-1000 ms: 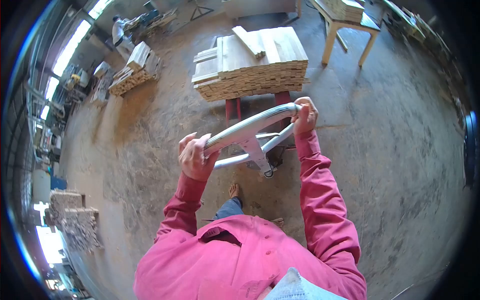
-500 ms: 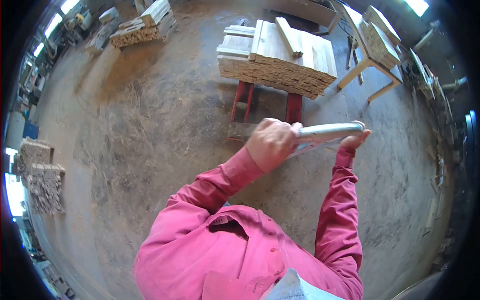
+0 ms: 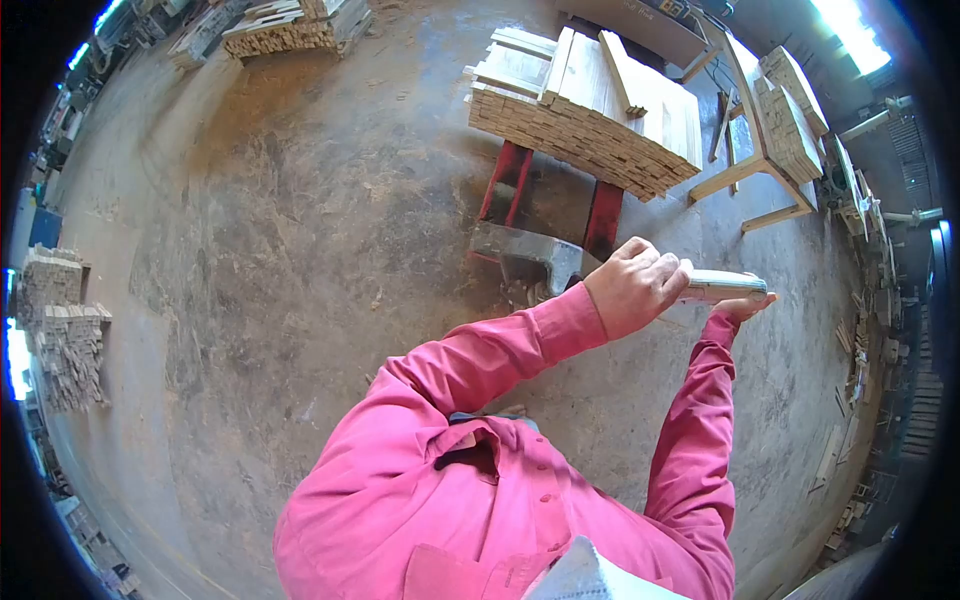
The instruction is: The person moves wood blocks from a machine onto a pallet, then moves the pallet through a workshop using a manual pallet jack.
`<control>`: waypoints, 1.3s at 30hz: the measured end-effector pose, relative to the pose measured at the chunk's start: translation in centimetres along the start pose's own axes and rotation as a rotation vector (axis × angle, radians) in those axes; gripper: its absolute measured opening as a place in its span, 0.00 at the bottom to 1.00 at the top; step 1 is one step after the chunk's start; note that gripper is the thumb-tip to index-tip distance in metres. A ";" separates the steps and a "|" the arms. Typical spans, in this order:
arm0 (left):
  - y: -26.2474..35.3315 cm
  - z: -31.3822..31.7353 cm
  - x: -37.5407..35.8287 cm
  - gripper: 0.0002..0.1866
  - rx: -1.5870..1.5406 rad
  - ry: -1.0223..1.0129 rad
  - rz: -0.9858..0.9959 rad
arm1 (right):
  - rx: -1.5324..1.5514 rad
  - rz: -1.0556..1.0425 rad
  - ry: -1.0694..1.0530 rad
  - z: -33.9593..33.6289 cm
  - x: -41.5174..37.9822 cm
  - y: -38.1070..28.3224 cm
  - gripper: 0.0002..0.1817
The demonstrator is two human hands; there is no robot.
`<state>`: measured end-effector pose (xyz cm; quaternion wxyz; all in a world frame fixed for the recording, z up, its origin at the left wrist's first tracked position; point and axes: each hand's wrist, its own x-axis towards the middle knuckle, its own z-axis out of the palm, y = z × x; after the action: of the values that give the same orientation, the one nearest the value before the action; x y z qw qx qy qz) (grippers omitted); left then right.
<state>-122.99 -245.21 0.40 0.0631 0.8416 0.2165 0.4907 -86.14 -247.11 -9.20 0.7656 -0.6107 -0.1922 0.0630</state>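
Note:
My left hand (image 3: 638, 287) is closed at the near-left end of a long, pale object (image 3: 722, 286) with a rounded edge. Its fingers are curled, and part of their grip is hidden. Around the far right end of the same object is my right hand (image 3: 742, 307), holding it from below, with its thumb side towards the right. The object lies nearly level in front of my chest. Just left of my left hand, a grey metal part (image 3: 525, 243) shows beyond my pink sleeve.
Stacked pale boards (image 3: 590, 110) rest above red metal supports (image 3: 603, 215) ahead. A wooden stand (image 3: 757, 125) with more boards is at the upper right. Further wood piles lie at the upper left (image 3: 290, 32) and far left (image 3: 72, 350) on the concrete floor.
Both hands and the pale object have shifted right and slightly down in view. The object looks narrower, and more of the grey metal part shows. The view has also turned somewhat.

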 end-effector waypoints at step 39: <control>-30.7 4.6 -4.4 0.15 0.259 -0.030 -0.142 | 0.097 -0.060 -0.301 12.8 -11.2 12.2 0.28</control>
<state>-130.28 -218.99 -15.26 -0.0085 0.8327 0.3360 0.4401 -99.53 -236.19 -21.01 0.7582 -0.5506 -0.3197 0.1403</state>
